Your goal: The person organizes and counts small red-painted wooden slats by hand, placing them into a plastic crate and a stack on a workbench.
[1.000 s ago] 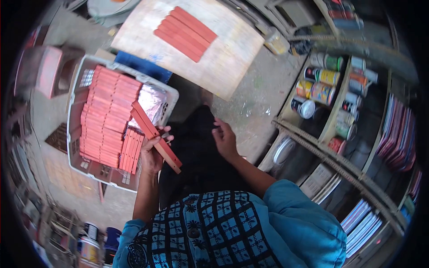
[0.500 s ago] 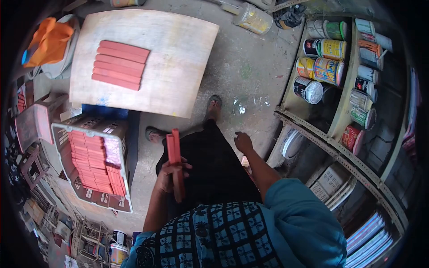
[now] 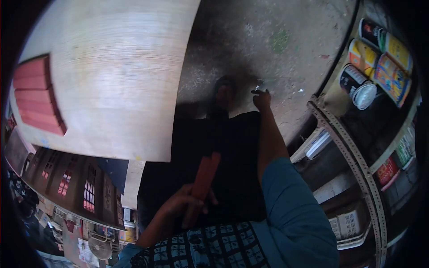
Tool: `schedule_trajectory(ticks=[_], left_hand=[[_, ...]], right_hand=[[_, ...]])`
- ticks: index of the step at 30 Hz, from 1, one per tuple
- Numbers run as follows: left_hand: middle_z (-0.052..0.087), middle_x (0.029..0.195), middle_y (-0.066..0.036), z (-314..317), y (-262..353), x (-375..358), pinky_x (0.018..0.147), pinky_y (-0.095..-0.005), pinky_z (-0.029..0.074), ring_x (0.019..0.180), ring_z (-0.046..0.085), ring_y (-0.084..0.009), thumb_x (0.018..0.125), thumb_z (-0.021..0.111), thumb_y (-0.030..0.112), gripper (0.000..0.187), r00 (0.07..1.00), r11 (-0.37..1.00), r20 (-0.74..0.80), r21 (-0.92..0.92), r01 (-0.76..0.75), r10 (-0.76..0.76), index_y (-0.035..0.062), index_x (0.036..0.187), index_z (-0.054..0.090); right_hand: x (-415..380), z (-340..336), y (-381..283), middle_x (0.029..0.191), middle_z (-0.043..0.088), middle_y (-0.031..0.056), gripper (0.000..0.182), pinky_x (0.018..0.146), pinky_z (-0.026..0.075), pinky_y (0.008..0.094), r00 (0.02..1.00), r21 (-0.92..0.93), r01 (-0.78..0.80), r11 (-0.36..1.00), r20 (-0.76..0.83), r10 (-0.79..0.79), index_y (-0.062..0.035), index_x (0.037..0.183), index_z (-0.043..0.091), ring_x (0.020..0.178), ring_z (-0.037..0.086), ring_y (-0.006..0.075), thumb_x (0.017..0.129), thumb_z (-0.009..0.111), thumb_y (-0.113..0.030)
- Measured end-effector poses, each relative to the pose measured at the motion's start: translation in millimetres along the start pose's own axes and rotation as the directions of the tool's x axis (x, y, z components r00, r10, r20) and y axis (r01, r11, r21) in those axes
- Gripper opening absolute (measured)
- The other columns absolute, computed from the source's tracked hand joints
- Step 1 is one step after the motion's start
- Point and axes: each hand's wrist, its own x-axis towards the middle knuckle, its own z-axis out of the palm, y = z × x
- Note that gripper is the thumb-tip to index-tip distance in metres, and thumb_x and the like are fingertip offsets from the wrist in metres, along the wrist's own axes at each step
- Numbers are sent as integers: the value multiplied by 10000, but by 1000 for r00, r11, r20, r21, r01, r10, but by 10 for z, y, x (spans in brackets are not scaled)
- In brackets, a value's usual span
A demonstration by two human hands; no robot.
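Observation:
My left hand [image 3: 182, 201] is closed round a couple of red-painted slats [image 3: 203, 178], held upright in front of my dark clothing. Their upper ends stand at slightly different heights. Away from my body, my right hand [image 3: 262, 99] hangs over the floor with nothing in it, a finger stretched out to the side. On the pale wooden board [image 3: 120, 89] at the left, more red slats [image 3: 38, 96] lie side by side in a row. The board's near corner reaches close to my left forearm.
A plastic crate [image 3: 73, 187] with slotted sides stands below the board, red showing through its slots. To the right, a metal-framed shelf [image 3: 353, 147] carries several paint cans [image 3: 364, 96]. Between board and shelf runs the concrete floor [image 3: 268, 40].
I have come closer to the board, which now fills more of the left side. The slats in my left hand tilt rightward now. My right arm has stretched farther forward.

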Motion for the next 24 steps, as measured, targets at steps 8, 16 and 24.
schedule_trajectory(ticks=[8,16,24], left_hand=[[610,951,-202,-144,134,53,646,-293,514,664,630,-197,589,670,184,549,997,993,-8,-87,81,-82,-53,1057,506],[614,956,-186,-121,106,57,659,-290,514,669,632,-192,577,671,195,556,999,999,-19,21,47,-47,-53,1049,515],[603,982,-196,-258,180,-9,636,-287,519,690,637,-178,601,669,183,587,1000,998,21,-64,2,-1,-58,1098,471]], right_hand=[[376,830,446,1089,591,198,427,1005,330,401,938,326,3,945,-328,109,-59,1108,602,1191,420,353,695,583,-166],[26,-46,203,968,652,146,350,869,456,372,817,447,-253,858,-376,437,-27,979,658,922,617,282,711,676,-252],[583,383,535,1307,398,259,530,1030,295,393,972,480,-90,873,-150,182,-128,1270,485,1235,363,360,844,521,-442]])
